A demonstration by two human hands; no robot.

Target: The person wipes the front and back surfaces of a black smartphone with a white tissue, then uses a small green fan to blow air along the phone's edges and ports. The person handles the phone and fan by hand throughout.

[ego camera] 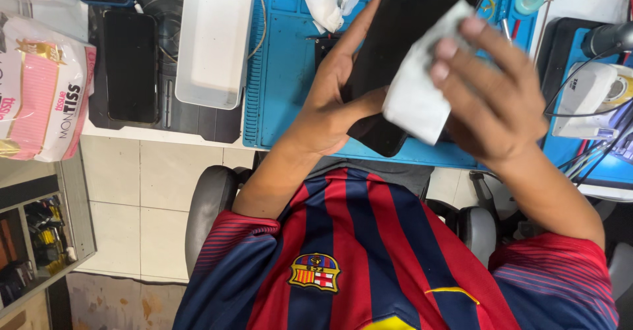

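Left hand grips a black phone from behind; right hand presses a white tissue flat against its screen.

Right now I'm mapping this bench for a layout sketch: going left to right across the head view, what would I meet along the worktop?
Pink-and-white tissue pack → dark phone lying flat → white tray → crumpled white tissue → left hand holding the black phone → right hand pressing a white wipe → white device.

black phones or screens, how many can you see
2: a black flat phone held in the left hand, and a black flat phone lying on the dark tray at left. Others may be hidden.
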